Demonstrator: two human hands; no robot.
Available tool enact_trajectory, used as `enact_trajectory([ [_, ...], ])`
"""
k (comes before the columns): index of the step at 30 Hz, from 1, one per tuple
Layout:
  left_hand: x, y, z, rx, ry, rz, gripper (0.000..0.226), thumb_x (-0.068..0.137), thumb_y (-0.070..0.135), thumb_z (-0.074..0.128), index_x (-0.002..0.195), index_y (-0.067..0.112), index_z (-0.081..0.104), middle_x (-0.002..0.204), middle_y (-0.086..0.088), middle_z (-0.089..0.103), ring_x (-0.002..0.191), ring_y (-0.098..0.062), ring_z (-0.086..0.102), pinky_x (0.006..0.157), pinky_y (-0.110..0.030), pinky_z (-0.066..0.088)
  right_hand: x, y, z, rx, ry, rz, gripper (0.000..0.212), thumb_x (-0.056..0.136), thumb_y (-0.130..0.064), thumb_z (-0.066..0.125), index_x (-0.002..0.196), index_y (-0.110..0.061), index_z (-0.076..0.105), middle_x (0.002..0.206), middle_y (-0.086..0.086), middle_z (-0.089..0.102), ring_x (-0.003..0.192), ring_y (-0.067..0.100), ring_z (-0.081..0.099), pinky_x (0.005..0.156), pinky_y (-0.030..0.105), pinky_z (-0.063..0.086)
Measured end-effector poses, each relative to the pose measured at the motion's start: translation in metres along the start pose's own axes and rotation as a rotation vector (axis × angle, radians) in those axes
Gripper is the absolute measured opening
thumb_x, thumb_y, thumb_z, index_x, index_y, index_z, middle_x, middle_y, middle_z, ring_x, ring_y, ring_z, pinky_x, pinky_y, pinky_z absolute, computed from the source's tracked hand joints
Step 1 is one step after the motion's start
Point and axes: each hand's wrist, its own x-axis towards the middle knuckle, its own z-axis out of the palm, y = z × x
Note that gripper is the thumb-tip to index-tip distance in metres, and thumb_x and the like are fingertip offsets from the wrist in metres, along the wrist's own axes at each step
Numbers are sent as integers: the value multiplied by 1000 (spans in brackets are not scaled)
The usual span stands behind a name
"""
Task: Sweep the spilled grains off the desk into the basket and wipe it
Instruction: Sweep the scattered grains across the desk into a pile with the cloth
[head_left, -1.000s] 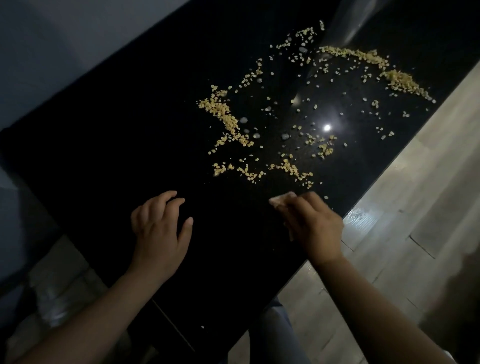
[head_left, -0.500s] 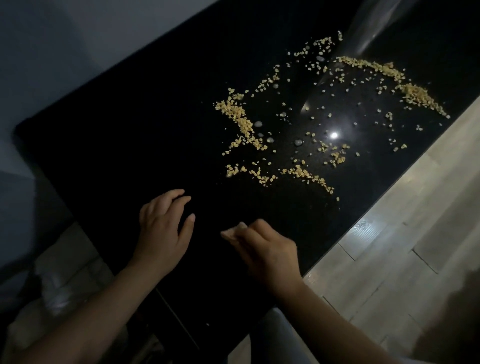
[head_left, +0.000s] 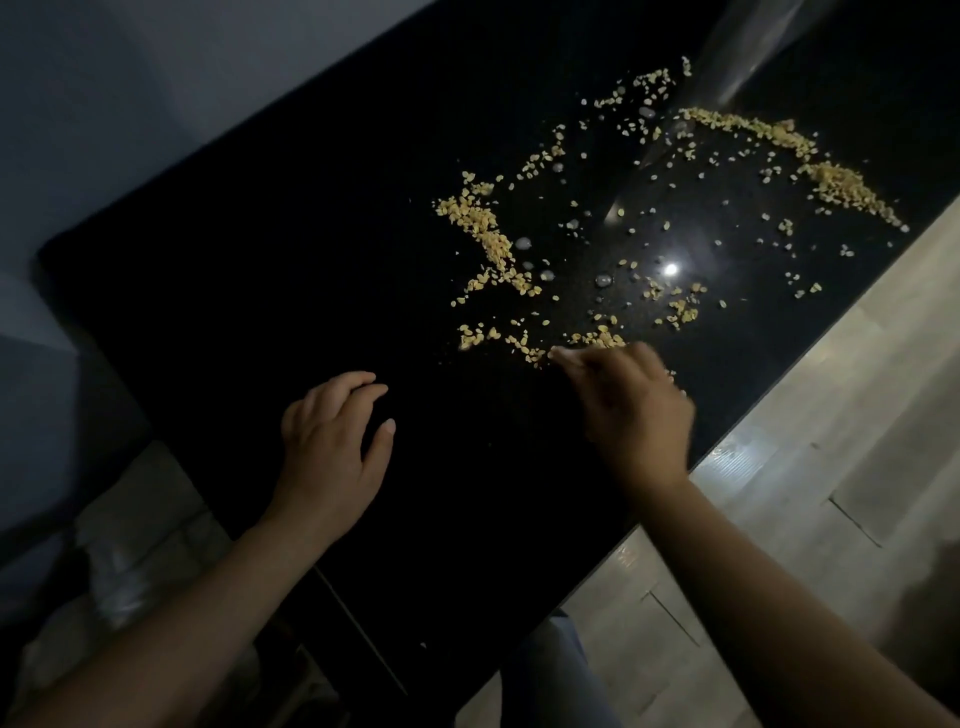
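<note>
Yellow spilled grains (head_left: 488, 234) strew the glossy black desk (head_left: 260, 286) just beyond both hands. The left hand (head_left: 332, 447) rests loosely curled, holding nothing. The blurred right hand (head_left: 634, 410) meets the nearest grains; I cannot tell its grip. Pale wooden floor (head_left: 831, 415) lies alongside.

Look at that desk (head_left: 260, 291): black and polished, glossy enough to throw back a bright spot of light (head_left: 671, 268) on the right. The grains (head_left: 488, 234) strewn over it are pale yellow, dry and matt, and a few small grey beads (head_left: 523, 243) among them shine like wet drops. To the right, the floor (head_left: 831, 415) is pale wood-grain planking with a soft sheen. The wall (head_left: 156, 78) at the far left looks plain and matt.
</note>
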Motion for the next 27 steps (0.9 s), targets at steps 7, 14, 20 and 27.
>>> enact_trajectory([
  [7, 4, -21, -10, -90, 48, -22, 47, 91, 38, 39, 125, 8, 55, 129, -4, 48, 121, -20, 41, 100, -32, 35, -16, -87, 65, 149, -150, -175, 37, 96, -43, 41, 102, -16, 65, 93, -1, 56, 71, 12, 56, 53, 38, 52],
  [14, 4, -23, -14, -165, 21, 8, 63, 88, 48, 31, 127, 5, 54, 131, -8, 48, 123, -23, 39, 101, -34, 33, 20, -26, 46, -83, 5, 6, 23, 93, -41, 54, 102, -22, 65, 94, -1, 58, 71, 14, 58, 54, 29, 46],
  [20, 9, -27, -17, -139, 7, 34, 60, 88, 46, 31, 126, 5, 55, 128, -5, 48, 119, -19, 41, 98, -30, 34, 40, -30, 20, -48, 115, 120, 34, 91, -50, 49, 97, -21, 66, 93, -5, 58, 75, 11, 56, 60, 32, 49],
  [27, 16, -45, -32, -216, 45, 28, 43, 91, 34, 42, 123, 8, 57, 123, -2, 52, 115, -16, 48, 96, -28, 39, -3, -116, 85, 115, -100, -83, 21, 93, -41, 52, 106, -28, 63, 98, -11, 53, 73, 3, 53, 58, 26, 52],
])
